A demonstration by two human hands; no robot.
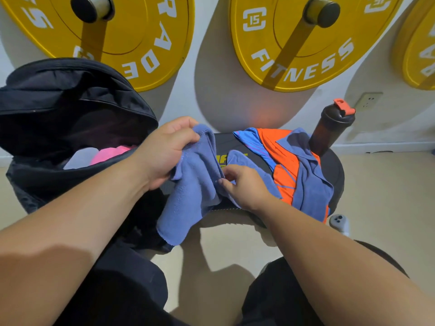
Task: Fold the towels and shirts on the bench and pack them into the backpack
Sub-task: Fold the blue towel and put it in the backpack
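Head view: the blue terry towel is hanging over the near edge of the black padded bench at frame centre, its lower corner drooping free below. The left hand is gripping the towel's bunched upper end with curled fingers. The right hand is pinching a fold of its edge. The black fabric backpack is standing open at centre left. Right of centre, an orange-and-blue shirt is lying on the bench under a second blue towel, crowding that end. A dark shaker bottle is standing just behind.
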